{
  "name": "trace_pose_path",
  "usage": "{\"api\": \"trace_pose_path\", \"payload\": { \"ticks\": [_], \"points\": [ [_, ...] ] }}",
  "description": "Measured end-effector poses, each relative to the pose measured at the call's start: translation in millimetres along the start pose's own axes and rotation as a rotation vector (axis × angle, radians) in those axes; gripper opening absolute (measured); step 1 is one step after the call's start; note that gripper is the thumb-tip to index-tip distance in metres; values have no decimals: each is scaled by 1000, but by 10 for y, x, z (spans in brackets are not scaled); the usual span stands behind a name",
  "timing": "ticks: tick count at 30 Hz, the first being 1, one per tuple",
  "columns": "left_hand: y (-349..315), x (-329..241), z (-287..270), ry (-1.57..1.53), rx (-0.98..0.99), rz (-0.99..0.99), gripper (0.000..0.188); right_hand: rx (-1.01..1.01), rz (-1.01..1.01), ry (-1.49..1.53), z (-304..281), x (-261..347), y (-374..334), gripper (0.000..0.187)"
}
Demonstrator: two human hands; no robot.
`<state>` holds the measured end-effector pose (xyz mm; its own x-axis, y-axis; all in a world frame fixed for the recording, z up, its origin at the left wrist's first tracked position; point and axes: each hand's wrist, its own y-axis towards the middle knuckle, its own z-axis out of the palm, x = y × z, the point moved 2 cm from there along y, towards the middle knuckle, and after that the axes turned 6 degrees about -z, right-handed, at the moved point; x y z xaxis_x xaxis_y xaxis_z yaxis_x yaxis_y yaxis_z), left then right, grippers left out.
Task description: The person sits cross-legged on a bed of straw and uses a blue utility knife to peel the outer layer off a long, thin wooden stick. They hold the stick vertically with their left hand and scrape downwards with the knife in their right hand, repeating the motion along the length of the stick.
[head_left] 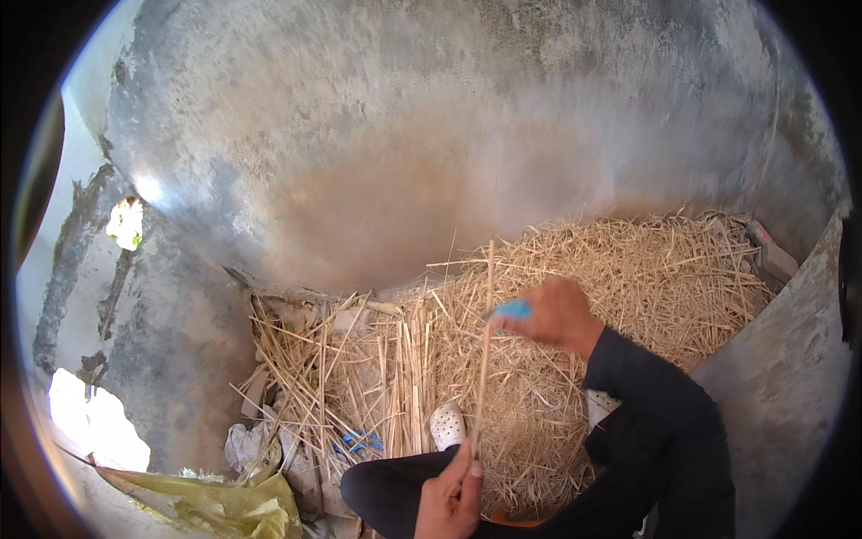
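A long, thin, straw-coloured stick (482, 386) stands nearly upright in front of me. My left hand (452, 496) pinches its lower end between thumb and fingers, above my bent left leg. Farther up, my right hand (558, 314) is closed around a small blue-handled tool (514, 309). The tool's tip meets or crosses the stick's upper part; its exact kind is too small and blurred to tell. The stick's top reaches past the tool toward the wall.
Pale shavings (646, 269) are heaped along the wall (359, 135). Loose strips (409, 377) lie left of my white clog (447, 426). A yellow sheet (251, 508) and crumpled grey material (242, 445) lie at lower left. Bright light enters through a hole (99, 422) in the left wall.
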<state>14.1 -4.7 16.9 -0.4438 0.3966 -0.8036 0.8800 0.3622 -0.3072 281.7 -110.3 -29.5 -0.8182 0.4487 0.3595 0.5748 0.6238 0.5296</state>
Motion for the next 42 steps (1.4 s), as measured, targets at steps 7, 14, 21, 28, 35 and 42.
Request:
{"api": "trace_pose_path", "payload": {
  "ticks": [7,14,21,28,35,42],
  "points": [
    [-220,-32,120,-46,152,18,43,-86,531,-111,-160,-1099,189,79],
    [164,68,64,-847,195,-132,42,-81,85,202,4,-330,-18,76],
    [185,35,92,-975,282,-149,40,86,-121,49,-160,282,-136,77],
    [121,25,124,-1092,299,-185,38,-8,6,-61,-159,-63,22,77],
    [109,135,140,-1356,352,-228,34,-44,-158,52,-77,359,-115,76],
    [67,93,148,-1276,422,-200,36,-130,-135,-76,-20,-83,29,73]
  ]
}}
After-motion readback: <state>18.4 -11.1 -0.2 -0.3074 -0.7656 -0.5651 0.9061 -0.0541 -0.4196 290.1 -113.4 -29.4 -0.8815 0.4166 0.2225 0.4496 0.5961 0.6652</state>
